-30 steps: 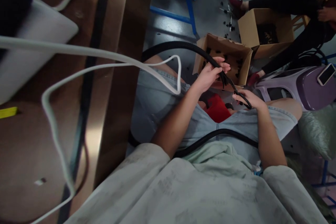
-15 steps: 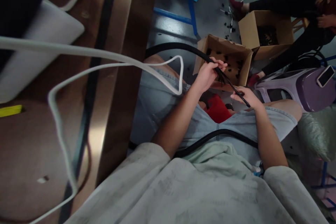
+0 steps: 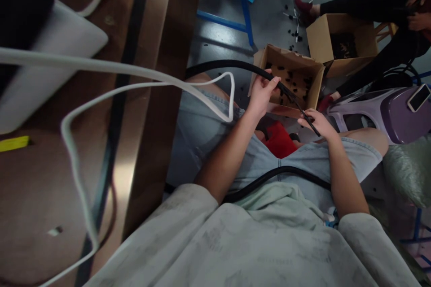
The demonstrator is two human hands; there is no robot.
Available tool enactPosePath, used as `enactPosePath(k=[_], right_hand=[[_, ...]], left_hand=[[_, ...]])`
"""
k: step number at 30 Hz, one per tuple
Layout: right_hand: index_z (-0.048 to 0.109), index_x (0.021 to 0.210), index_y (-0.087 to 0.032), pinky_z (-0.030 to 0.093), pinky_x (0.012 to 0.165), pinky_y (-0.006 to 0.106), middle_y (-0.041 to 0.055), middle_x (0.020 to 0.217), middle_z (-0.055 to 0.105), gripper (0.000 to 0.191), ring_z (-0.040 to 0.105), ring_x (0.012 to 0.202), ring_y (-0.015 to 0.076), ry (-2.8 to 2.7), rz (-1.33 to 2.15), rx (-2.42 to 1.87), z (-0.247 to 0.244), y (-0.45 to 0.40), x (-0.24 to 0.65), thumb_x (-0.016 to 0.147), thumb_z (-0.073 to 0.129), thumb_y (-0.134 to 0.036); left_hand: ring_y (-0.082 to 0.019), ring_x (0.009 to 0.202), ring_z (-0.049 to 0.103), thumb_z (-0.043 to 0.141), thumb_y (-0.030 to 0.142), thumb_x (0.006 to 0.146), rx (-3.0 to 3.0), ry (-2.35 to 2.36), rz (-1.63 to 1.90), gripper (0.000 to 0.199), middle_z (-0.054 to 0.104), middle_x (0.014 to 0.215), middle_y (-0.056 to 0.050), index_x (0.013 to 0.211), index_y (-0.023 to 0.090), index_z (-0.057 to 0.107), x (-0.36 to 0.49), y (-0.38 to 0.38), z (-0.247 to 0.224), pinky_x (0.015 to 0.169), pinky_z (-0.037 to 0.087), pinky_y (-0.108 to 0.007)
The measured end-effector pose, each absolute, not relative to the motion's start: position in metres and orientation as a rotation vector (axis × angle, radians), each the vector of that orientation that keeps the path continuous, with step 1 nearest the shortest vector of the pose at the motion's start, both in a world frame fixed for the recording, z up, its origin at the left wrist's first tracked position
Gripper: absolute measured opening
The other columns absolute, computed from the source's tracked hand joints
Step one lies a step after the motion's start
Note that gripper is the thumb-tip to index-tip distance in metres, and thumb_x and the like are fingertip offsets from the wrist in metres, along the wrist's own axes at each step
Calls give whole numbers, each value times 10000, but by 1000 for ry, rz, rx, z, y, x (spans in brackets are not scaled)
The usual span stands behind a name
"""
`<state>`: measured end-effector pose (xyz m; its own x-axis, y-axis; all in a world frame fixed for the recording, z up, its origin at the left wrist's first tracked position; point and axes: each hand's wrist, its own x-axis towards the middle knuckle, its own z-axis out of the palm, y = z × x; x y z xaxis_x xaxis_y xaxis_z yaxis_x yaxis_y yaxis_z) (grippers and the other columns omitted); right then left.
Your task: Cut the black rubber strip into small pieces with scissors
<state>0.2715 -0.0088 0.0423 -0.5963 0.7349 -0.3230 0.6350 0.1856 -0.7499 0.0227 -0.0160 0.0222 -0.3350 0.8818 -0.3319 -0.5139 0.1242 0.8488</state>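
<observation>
1. Running in from the counter (image 3: 40,193) edge, well left of the near carton (image 3: 318,83): black hose (image 3: 229,63), arcing toward the carton's near side.
2. Left hand (image 3: 263,95), at the carton's near left corner: grip closed round the hose, close to its end.
3. Progress, my read: partway. Done: thin black strands (image 3: 296,103) show beyond the hose end, both hands set on the line. Remaining: can't tell how much; no fitting I can make out on the strands.
4. Looks: hose matte, evenly thick, smooth bend. Strands much thinner, bunched, nearly straight, crossing the carton's near side to its right corner. Too fine to count.
5. Right hand (image 3: 318,123), at the carton's near right corner: grip pinching the strands, tips poking out past it.
</observation>
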Motion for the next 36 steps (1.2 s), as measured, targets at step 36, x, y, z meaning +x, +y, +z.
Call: enactPosePath(k=[36], right_hand=[[661, 877, -219, 554, 888, 390, 102, 1032, 652, 614, 674, 960, 276, -2252, 1677, -1262, 62, -15, 261, 913, 506, -812]], left_hand=[[-216, 1139, 695, 815, 517, 847, 430, 1321, 1590, 396, 724, 1061, -43, 1023, 233, 603, 18, -13, 13, 907, 617, -340]])
